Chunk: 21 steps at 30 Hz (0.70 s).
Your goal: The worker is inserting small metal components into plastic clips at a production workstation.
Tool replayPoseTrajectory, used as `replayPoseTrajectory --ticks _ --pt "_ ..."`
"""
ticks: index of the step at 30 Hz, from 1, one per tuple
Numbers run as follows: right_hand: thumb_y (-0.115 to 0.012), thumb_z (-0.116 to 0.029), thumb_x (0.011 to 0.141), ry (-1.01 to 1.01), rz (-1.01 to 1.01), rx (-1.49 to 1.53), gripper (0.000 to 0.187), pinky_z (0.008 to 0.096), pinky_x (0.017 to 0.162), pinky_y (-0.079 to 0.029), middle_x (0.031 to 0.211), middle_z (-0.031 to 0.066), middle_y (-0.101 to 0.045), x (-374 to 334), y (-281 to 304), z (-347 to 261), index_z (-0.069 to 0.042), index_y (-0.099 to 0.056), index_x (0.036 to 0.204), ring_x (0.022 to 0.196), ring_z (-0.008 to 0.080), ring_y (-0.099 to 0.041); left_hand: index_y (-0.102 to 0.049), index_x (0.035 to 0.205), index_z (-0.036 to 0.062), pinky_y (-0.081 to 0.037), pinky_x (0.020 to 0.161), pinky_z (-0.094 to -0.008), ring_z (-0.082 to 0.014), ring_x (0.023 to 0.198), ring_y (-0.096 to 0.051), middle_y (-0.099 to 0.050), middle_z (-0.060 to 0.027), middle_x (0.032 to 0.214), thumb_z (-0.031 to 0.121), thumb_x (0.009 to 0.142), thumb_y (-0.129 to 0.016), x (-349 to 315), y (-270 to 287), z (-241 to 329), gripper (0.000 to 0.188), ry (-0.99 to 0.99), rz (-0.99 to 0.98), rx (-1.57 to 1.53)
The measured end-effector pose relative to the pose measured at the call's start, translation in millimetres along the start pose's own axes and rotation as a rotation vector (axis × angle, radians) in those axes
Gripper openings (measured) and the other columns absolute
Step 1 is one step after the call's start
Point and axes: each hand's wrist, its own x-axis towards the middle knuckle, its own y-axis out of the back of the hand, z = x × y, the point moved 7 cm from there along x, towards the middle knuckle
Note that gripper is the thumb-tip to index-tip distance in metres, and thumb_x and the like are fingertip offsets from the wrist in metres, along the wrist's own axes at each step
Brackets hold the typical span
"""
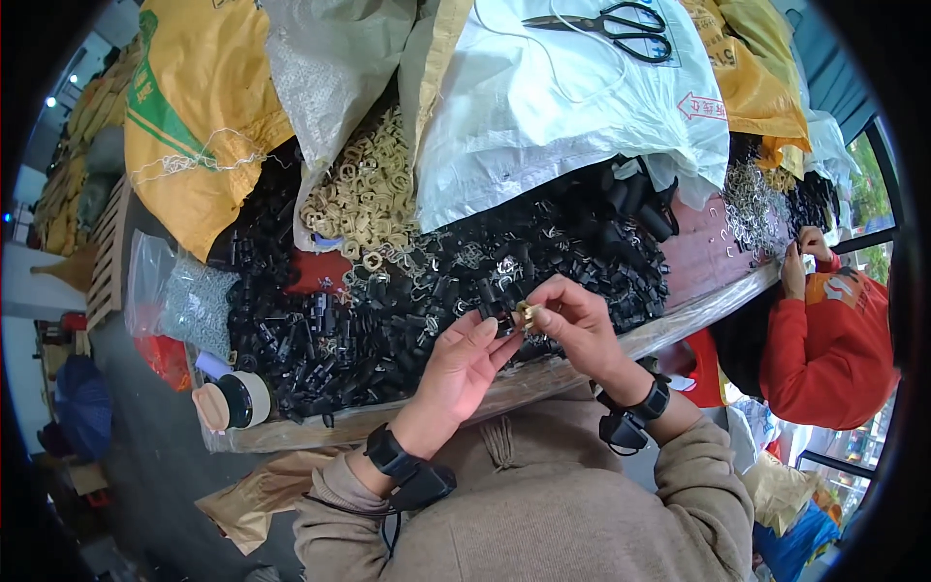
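A small tan ring (525, 313) is pinched between the fingertips of the right hand (574, 325), just above the near edge of the surface (698, 254). It is pale, beige-gold and rounded, and is pressed against a small black clip (499, 315) that is grasped by the fingers of the left hand (464, 367); the two parts are touching between the hands. Finer detail of the ring is too small to be told. A heap of like black parts (407, 310) is spread behind the hands, with a pile of tan rings (367, 199) farther off to the left. Scissors (611, 29) are laid on a white sack (562, 107) at the far side.
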Motion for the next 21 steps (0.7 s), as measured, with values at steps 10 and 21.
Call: replayPoseTrajectory --ticks 10,21 --pt "-0.056 -0.003 0.076 0.306 -0.297 -0.545 0.01 0.0267 0.063 -0.042 0.078 0.0078 -0.053 1 -11 -55 0.0 -0.058 0.086 0.073 0.0166 -0.053 -0.05 0.099 -0.0009 -0.047 0.076 -0.032 -0.0229 0.085 -0.058 -0.057 -0.0104 0.095 0.011 0.081 -0.052 -6 -8 -14 0.022 0.201 -0.058 0.201" --pt "-0.056 -0.003 0.076 0.268 -0.423 -0.466 0.008 0.029 0.062 -0.043 0.076 0.0086 -0.054 -8 -27 -53 -0.001 -0.056 0.083 0.072 0.021 -0.054 -0.05 0.1 -0.0018 -0.048 0.075 -0.0338 -0.0239 0.082 -0.059 -0.057 -0.0116 0.093 0.017 0.082 -0.053 -21 2 -17 0.026 0.225 -0.01 0.262"
